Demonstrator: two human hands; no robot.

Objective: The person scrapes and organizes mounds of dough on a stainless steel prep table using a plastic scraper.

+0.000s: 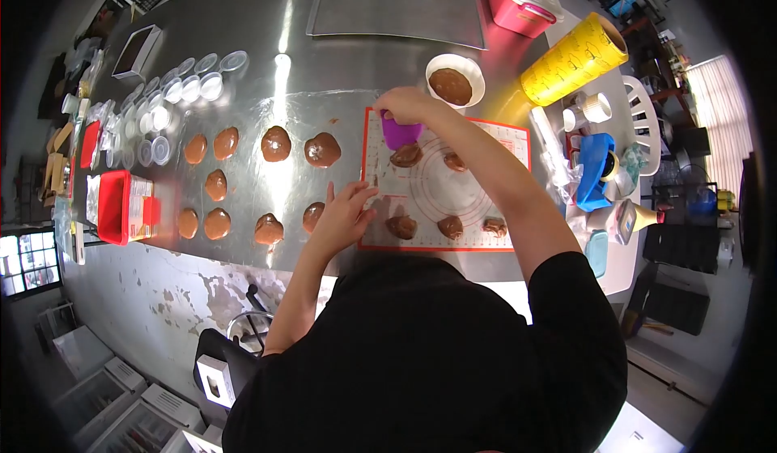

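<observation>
Right hand (402, 103) has its fingers wrapped round a purple scraper (401, 133) pressed against a brown dough lump (406, 155) on the red-edged silicone mat (486, 186), while the left hand (344, 214) lies flat with fingers spread, holding nothing, at the mat's left edge on the steel worktop (267, 64).

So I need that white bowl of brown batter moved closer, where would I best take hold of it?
Take the white bowl by its rim on the far side, coming from above. The batter sits low in the middle, leaving the rim bare, and the right hand with the purple scraper crowds the near side.
</observation>
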